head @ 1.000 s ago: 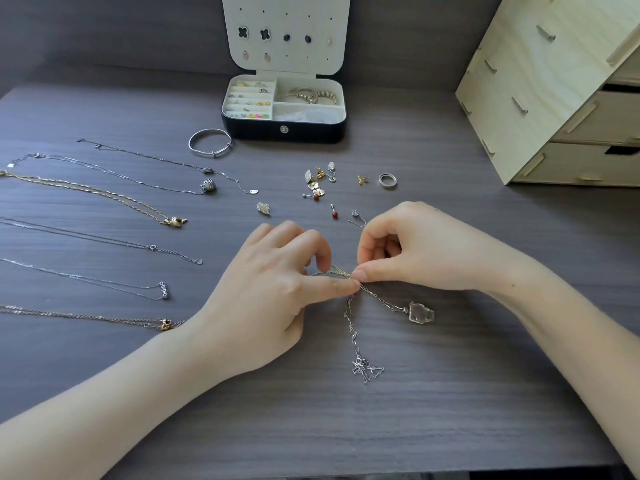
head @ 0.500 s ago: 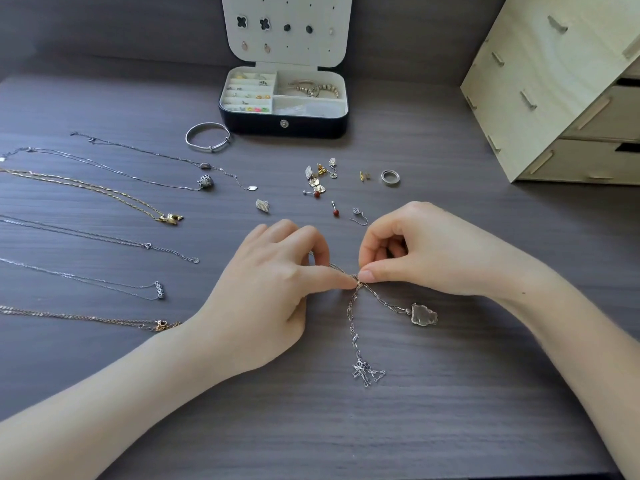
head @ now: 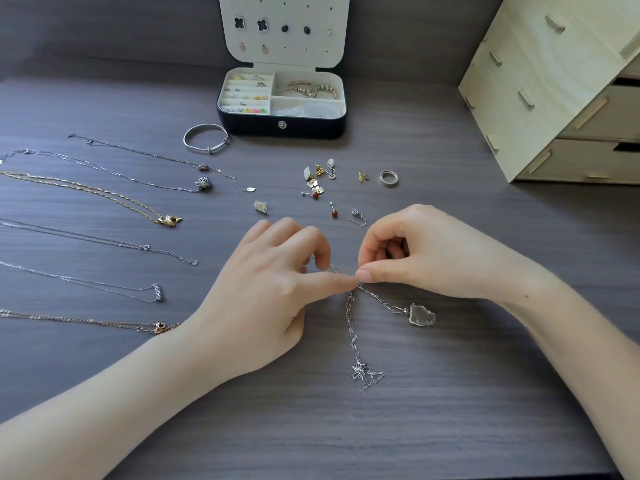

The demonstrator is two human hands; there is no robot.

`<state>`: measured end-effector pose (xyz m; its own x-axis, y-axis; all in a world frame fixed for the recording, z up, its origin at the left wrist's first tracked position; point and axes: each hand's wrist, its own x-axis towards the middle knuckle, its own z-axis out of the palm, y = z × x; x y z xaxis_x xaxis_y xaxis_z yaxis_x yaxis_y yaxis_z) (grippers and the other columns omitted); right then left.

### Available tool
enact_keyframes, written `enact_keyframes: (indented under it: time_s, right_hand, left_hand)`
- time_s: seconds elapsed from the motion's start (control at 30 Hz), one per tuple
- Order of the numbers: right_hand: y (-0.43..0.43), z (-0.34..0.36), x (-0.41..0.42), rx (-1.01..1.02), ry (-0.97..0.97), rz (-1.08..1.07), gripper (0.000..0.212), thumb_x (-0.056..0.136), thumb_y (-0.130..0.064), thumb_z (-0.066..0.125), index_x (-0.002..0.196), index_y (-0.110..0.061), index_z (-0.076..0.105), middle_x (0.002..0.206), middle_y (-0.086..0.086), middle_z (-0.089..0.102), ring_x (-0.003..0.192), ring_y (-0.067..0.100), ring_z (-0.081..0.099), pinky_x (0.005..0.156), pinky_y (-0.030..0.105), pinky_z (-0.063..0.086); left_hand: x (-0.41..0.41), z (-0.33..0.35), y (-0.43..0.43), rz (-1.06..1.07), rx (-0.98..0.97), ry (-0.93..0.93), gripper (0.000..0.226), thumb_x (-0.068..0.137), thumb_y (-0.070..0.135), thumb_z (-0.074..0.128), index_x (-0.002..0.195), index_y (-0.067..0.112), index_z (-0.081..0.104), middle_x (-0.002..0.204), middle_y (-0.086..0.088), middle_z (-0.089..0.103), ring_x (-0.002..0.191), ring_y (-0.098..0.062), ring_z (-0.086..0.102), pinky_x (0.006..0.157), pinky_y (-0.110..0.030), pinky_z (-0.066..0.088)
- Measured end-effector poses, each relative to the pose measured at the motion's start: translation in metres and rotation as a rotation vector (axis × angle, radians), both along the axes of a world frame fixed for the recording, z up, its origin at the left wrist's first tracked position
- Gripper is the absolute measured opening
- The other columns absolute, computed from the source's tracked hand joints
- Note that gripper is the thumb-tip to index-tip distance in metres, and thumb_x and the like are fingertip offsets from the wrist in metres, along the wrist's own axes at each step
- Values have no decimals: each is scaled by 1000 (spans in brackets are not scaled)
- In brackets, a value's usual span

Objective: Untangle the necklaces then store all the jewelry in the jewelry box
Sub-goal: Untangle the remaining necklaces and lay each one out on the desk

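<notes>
Tangled chains lie on the table, centre front, between the two hands.

Left hand: grip grasping the chains, thumb and forefinger pinching from the left. A short strand runs up and left under its fingers.

Right hand: grip also grasping the chains, thumb against curled forefinger, coming in from the right. The two thumb tips nearly touch, so both grips sit on one point and neither hand is nearer.

From that point two tails run toward the person. One goes almost straight back to a charm cluster. The other angles down and right to a clear pendant. The tails are apart and do not cross below the pinch.

Judgement: the snarl is under the fingertips. Loosening it likely means drawing the hands apart sideways, across the tails' long axis.

Six necklaces lie straightened at left. The jewelry box stands open at the far side, well apart from the hands, with loose earrings and a ring between.
</notes>
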<state>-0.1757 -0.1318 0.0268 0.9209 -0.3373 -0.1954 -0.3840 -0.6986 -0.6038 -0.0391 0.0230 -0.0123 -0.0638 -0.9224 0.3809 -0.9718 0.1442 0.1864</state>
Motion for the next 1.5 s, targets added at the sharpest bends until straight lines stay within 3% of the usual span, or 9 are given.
enact_keyframes:
  time_s: [0.5,0.7,0.9,0.97,1.03,1.13,1.23,1.37,1.5]
  right_hand:
    - [10,-3,-3,-130,-16,-5,7,77,-27,68,72,-27,64,64,-11,61,65,4,51,59,16,37]
    - [14,-2,-5,-99,-42,0,7,78,-24,68,72,-28,67,65,-12,59,67,3,52,61,15,38]
    - [22,-2,-7,-173,8,-13,8,84,-26,61,77,-30,61,68,-15,54,68,-1,49,59,13,35]
    - [26,-4,-7,-254,44,13,8,89,-28,54,81,-31,54,75,-17,49,72,2,47,64,15,34]
    - [33,-5,-7,-350,43,39,6,93,-29,48,87,-30,48,85,-15,44,87,9,47,76,25,37]
    - [44,-5,-4,-390,36,44,3,96,-26,43,94,-27,46,93,-9,43,101,19,48,81,31,36]
    - [46,-4,-3,-418,90,54,4,98,-26,38,99,-26,42,101,-6,43,104,19,45,83,31,38]
    - [45,-1,-2,-417,115,66,5,98,-27,37,94,-29,33,98,-8,39,106,18,44,85,30,36]
    - [45,2,-5,-417,141,50,6,95,-29,37,90,-26,37,92,-10,41,100,16,47,82,28,36]
  left_hand:
    - [5,3,-3,0,24,6,56,66,5,31,93,27,74,86,-1,60,73,-28,53,63,-30,25]
    - [6,-4,-2,-16,21,94,55,70,3,36,97,31,74,88,2,61,73,-26,52,63,-40,42]
    - [4,-1,1,-21,32,3,60,68,6,31,102,32,74,91,0,62,78,-25,50,66,-32,30]
    - [4,0,2,-20,35,-17,59,67,7,32,100,31,74,91,-1,62,80,-24,47,67,-28,23]
    - [4,2,1,-20,26,-45,54,67,6,36,98,29,74,91,-3,62,82,-23,46,69,-27,19]
    - [2,5,0,-28,3,-105,47,68,2,39,91,25,73,92,-5,62,82,-24,44,70,-28,17]
    - [3,7,-1,-37,-11,-126,45,68,1,36,86,22,72,93,-6,61,83,-25,43,70,-30,18]
    - [6,6,-1,-43,-29,-146,45,68,0,39,87,24,72,93,-6,61,84,-25,43,71,-32,22]
    - [8,6,-1,-40,-52,-160,43,69,0,41,84,24,73,93,-5,63,85,-25,44,72,-34,26]
